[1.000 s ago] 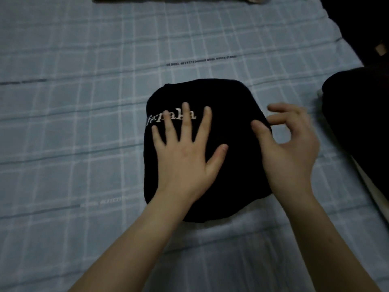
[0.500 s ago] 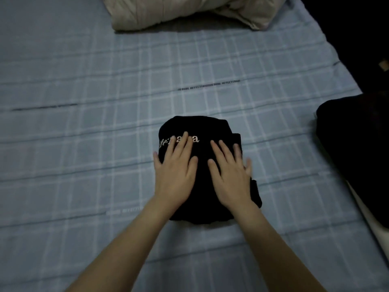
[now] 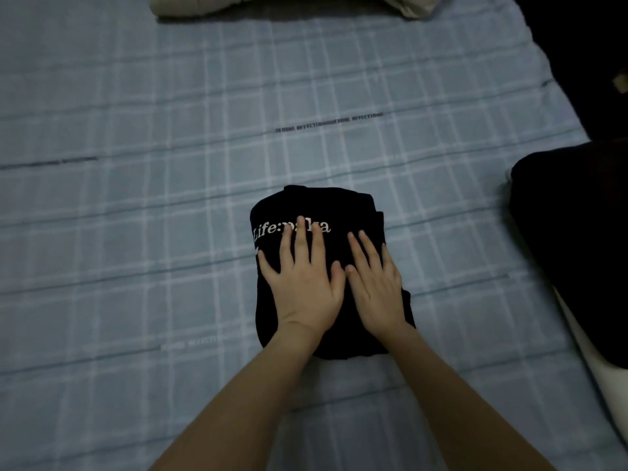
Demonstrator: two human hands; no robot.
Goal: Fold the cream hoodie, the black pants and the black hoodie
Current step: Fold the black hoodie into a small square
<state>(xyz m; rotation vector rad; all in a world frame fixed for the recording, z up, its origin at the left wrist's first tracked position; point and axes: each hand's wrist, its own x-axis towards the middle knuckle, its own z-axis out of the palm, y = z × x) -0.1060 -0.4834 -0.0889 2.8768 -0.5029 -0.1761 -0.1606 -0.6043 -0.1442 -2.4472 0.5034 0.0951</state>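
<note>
The black hoodie [image 3: 326, 205] lies folded into a small square bundle in the middle with white letters on top, the cream hoodie [image 3: 204, 3] sits at the far edge, and another black bundle [image 3: 571, 232] lies at the right.

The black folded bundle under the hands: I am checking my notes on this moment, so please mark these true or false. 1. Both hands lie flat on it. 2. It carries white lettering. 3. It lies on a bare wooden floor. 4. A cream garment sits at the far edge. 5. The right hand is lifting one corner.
1. True: the left hand and right hand rest palm down on the black bundle.
2. True: white lettering shows beside the left hand's fingers.
3. False: it lies on a blue checked sheet.
4. True: the cream garment lies at the far edge.
5. False: the right hand lies flat, gripping nothing.
</note>
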